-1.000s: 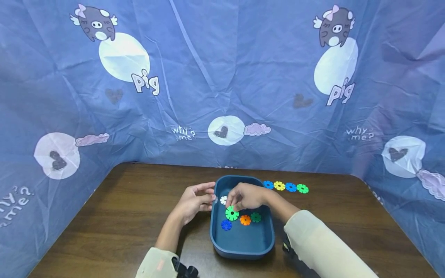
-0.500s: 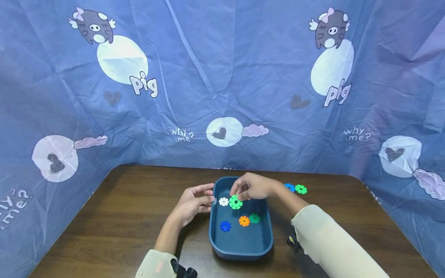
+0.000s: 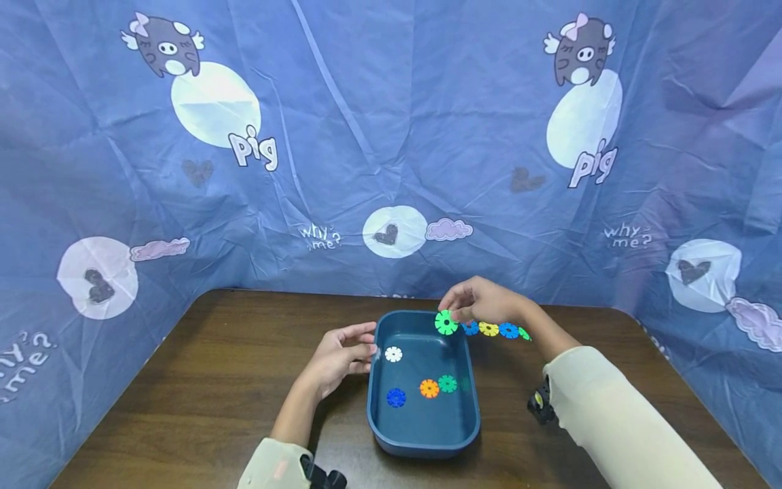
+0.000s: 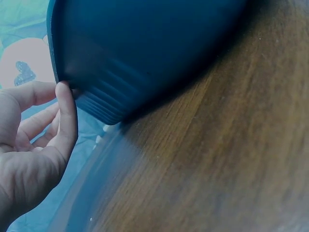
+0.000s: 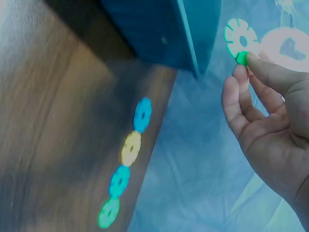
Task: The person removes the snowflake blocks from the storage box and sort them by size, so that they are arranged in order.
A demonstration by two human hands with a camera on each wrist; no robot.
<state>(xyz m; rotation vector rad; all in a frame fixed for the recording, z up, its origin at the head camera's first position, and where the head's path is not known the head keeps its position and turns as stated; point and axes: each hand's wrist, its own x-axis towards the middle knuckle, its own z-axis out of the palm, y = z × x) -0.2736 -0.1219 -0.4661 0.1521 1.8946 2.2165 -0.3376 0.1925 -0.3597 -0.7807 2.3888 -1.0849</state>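
Note:
My right hand (image 3: 485, 302) pinches a bright green notched disc (image 3: 447, 322) above the far right corner of the blue bin (image 3: 421, 448). In the right wrist view, thumb and fingertips meet at the lower edge of this disc (image 5: 235, 39). My left hand (image 3: 339, 353) rests against the bin's left side, its fingertips right at the rim. The left wrist view shows its thumb (image 4: 66, 106) along the outer wall. Inside the bin lie a white disc (image 3: 394, 354), a dark blue disc (image 3: 396, 398), an orange disc (image 3: 430, 388) and a darker green disc (image 3: 448, 384).
Right of the bin, a row of discs lies on the brown table (image 3: 244, 380): blue (image 5: 142, 114), yellow (image 5: 131, 148), blue (image 5: 119, 181) and green (image 5: 108, 212). The right hand and wrist partly cover this row in the head view. A blue printed cloth (image 3: 342, 170) hangs behind the table.
My right hand has lifted the green disc from inside the bin and carried it up and right, to the far right corner. The left hand stays at the bin's side.

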